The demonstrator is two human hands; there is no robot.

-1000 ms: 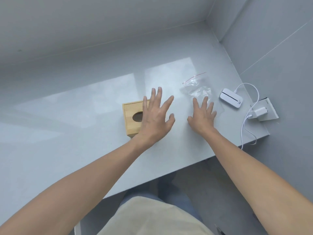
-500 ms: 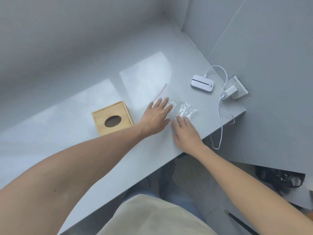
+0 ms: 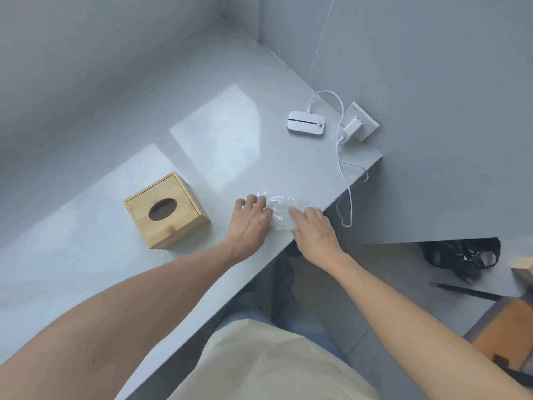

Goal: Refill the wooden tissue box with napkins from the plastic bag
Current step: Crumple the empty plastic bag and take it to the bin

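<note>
The long grey smooth-topped table (image 3: 121, 278) carries everything, and its glossy surface looks slick, so a light thing would probably slide on it rather than stay put. The square light-wood tissue box with an oval hole in its top (image 3: 165, 211) stands left of the hands, apart from them; it looks rigid and steady, best taken by its flat side walls. The crumpled clear plastic bag (image 3: 281, 210) lies near the table's front edge, between and partly under both hands. It seems thin, limp and nearly weightless, apt to crinkle and slip; pinching a bunched fold or its mouth should serve best. Whether napkins are inside cannot be told. The left hand (image 3: 251, 223) rests on the bag, fingers curled, while the right hand (image 3: 313, 230) presses it, fingers loosely spread.
</note>
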